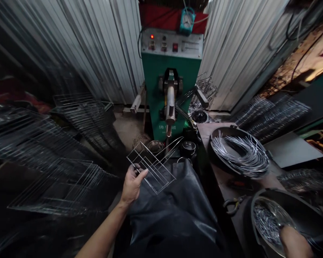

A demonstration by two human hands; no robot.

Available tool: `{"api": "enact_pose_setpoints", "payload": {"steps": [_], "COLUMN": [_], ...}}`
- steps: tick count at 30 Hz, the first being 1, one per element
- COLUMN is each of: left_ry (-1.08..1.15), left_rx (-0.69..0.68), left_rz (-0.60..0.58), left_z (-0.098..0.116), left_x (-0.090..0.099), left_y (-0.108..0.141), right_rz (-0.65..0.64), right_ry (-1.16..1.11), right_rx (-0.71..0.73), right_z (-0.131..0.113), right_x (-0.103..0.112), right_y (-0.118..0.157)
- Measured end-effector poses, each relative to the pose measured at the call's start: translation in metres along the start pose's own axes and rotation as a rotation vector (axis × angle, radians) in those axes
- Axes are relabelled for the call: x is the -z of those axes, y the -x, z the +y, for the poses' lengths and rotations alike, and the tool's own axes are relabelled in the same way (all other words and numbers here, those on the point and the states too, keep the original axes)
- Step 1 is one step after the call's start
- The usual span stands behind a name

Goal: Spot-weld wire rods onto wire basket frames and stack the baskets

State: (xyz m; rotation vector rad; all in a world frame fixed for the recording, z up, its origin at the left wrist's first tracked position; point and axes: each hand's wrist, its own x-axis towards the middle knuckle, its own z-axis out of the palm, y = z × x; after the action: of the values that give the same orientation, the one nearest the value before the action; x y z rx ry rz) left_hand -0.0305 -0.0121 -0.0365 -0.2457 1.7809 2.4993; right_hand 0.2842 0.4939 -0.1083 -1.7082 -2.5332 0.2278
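My left hand is shut on the corner of a flat welded wire grid, which it holds up in front of me above my black apron. At the lower right, my right hand reaches into a round metal bowl full of short steel wire pieces. The bowl sits inside a black rubber tub. The fingers of my right hand are cut off by the frame's edge, so I cannot tell whether they hold any wire.
A green spot welding machine stands straight ahead, with a control panel on top. Stacks of wire grids lie to my left. A black tub of long wire rods and pliers rest on the bench at right. Corrugated metal sheets line the walls.
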Motion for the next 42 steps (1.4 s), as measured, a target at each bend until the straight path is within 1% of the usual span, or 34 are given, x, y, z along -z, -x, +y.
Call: {"api": "enact_pose_setpoints", "payload": {"steps": [1,2,3,4,5,7,9,11,13,15,18,21,25,30,34,42], "left_ry": [-0.007,-0.014,-0.021,-0.03,-0.043,-0.073,-0.106,-0.133,-0.153,-0.162,-0.149,-0.144,-0.12,-0.071,-0.05,-0.036], "left_rx": [-0.012,-0.025,-0.039,-0.053,-0.068,-0.099,-0.109,-0.1,-0.091,-0.084,-0.086,-0.078,-0.02,0.082,0.106,0.087], "left_rz": [-0.01,-0.017,-0.02,-0.025,-0.03,-0.042,-0.052,-0.05,-0.047,-0.045,-0.043,-0.058,-0.048,-0.061,-0.057,-0.026], "left_z": [0.001,0.001,0.001,0.0,-0.001,-0.005,-0.01,-0.016,-0.021,-0.025,-0.028,-0.029,-0.026,-0.021,-0.021,-0.027], "left_x": [0.001,0.001,0.001,0.001,0.001,0.0,-0.001,0.001,0.006,0.012,0.02,0.022,0.017,0.011,0.009,0.003], "left_y": [-0.005,-0.009,-0.012,-0.015,-0.016,-0.014,-0.008,-0.001,0.004,0.005,0.002,-0.005,-0.011,-0.021,-0.031,-0.038], "right_rz": [-0.026,-0.053,-0.037,-0.025,-0.045,-0.181,-0.348,-0.494,-0.627,-0.731,-0.78,-0.788,-0.819,-0.949,-1.004,-1.04], "right_ry": [-0.015,-0.057,-0.151,-0.296,-0.444,-0.624,-0.73,-0.823,-0.898,-0.972,-1.08,-1.162,-1.234,-1.342,-1.4,-1.456], "right_rx": [-0.048,-0.057,0.006,0.134,0.272,0.462,0.586,0.668,0.726,0.743,0.728,0.699,0.647,0.529,0.472,0.41], "right_z": [-0.014,-0.035,-0.061,-0.093,-0.129,-0.207,-0.282,-0.343,-0.386,-0.412,-0.43,-0.437,-0.443,-0.452,-0.462,-0.473], "right_x": [0.011,0.022,0.032,0.041,0.048,0.054,0.051,0.042,0.031,0.021,0.009,0.001,-0.007,-0.012,-0.016,-0.019], "right_y": [0.003,0.009,0.017,0.026,0.038,0.063,0.086,0.104,0.117,0.125,0.131,0.134,0.135,0.129,0.124,0.116]}}
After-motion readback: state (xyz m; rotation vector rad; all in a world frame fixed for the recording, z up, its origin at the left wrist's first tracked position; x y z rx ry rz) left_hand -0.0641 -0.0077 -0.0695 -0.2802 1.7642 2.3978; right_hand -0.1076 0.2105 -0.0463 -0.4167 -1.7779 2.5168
